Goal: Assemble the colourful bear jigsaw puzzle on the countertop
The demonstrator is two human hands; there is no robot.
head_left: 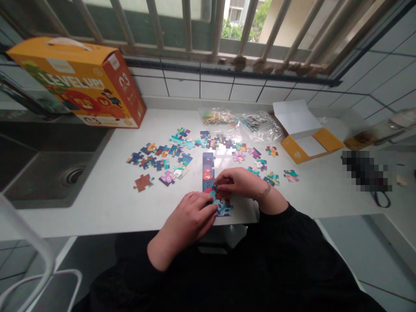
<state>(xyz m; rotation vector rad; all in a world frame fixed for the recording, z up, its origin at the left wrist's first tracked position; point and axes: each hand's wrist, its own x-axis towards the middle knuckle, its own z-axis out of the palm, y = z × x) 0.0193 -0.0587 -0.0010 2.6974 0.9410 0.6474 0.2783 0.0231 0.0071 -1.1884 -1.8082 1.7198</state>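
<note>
Working at joined strip [208, 159] near front edge of counter [107, 212]. Left hand [190, 214]: fingers bunched at strip's near end, grip can't tell. Right hand [239, 182]: fingers curled over brown piece [223, 195] (pinch or press, can't tell). Probably best: left steadies flat, right lines up tabs, presses straight down, no forcing. Loose pieces [143, 183] lie beyond.

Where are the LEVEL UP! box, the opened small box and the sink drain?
LEVEL UP! box [85, 102], head view, printed front.
Opened small box [296, 118], head view, raised white flap.
Sink drain [74, 175], head view, centre.
</note>
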